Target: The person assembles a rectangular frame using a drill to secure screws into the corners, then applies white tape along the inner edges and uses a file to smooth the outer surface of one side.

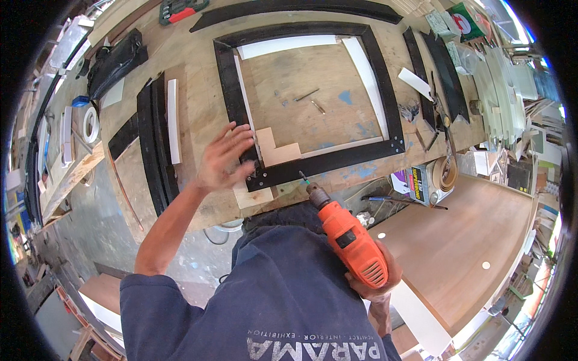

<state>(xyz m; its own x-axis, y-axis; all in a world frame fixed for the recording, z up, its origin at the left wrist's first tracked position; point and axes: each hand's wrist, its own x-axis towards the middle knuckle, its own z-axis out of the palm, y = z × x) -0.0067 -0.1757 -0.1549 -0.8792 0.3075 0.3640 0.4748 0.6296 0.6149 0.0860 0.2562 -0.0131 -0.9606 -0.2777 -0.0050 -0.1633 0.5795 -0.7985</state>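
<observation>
A black square picture frame (385, 90) lies flat on a plywood workbench (198, 66), with white strips along its inner edges. My left hand (224, 157) presses flat, fingers spread, on the frame's near left corner, beside a small stepped wood block (276, 150). My right hand (378, 286) grips an orange power drill (349, 237). The drill's bit (304, 178) points at the frame's lower rail, just below it and close to the corner.
Spare black frame lengths (153, 141) and a white strip (173, 120) lie left of the frame. A tape roll (91, 124) sits at far left. Tools, a glue can and tape rolls (444, 173) crowd the right side. A brown board (463, 240) lies at lower right.
</observation>
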